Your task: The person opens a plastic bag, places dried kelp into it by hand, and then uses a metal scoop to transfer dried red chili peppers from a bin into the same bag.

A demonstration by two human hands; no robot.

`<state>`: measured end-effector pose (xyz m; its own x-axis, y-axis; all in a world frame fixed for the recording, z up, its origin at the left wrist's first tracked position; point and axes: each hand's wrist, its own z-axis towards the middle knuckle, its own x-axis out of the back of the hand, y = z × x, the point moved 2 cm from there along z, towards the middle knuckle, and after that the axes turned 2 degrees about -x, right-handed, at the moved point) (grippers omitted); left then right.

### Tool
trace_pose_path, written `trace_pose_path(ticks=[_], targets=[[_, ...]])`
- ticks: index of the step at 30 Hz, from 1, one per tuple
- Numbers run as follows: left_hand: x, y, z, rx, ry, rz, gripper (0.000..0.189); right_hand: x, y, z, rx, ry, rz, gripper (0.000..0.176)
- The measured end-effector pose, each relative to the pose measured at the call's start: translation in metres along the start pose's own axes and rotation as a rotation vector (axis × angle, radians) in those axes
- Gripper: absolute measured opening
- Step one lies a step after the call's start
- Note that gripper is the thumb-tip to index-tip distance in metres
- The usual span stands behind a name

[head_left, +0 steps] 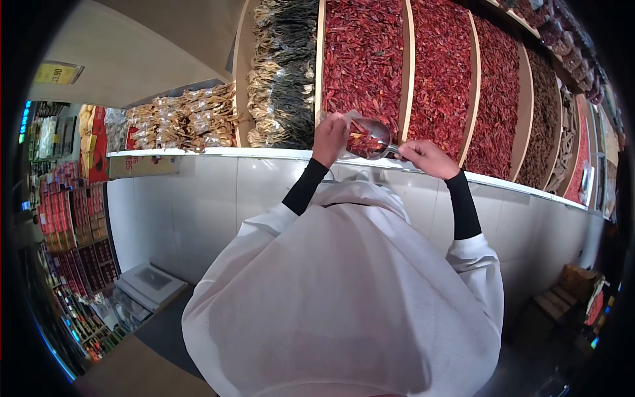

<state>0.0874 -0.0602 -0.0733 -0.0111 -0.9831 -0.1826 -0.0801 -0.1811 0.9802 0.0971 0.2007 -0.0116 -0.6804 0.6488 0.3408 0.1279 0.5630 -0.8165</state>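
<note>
My right hand point(431, 159) is closed around the handle of a metal scoop point(378, 128), which is tilted to the left with dried red chilies in its bowl. Facing it, my left hand point(329, 140) pinches a clear plastic bag point(349, 127) by its edge. The mouth of the scoop overlaps the bag in this view. Both hands are over the front edge of a bin of dried red chilies point(364, 53).
A white counter rim point(284, 153) runs below the bins. Wooden dividers point(407, 66) separate more chilies point(440, 73), bundled dark dried goods point(284, 66) and brown pieces point(539, 119). At lower left stands a grey-white boxy appliance point(152, 284); a wooden stool-like object point(555, 301) is at lower right.
</note>
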Motion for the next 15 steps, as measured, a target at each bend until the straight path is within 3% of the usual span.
trace_pose_path(ticks=[2,10,15], targets=[[-0.001,0.002,-0.001,-0.098,-0.001,0.055,0.024,-0.006,-0.005,0.010,0.150,0.054,-0.130,0.035],[0.014,-0.002,-0.002,-0.144,0.067,0.178,0.022,-0.004,-0.073,0.020,0.060,0.092,-0.625,0.033],[0.016,0.011,-0.006,-0.074,0.126,0.047,0.021,-0.007,-0.107,0.011,0.056,0.201,-0.917,0.029]])
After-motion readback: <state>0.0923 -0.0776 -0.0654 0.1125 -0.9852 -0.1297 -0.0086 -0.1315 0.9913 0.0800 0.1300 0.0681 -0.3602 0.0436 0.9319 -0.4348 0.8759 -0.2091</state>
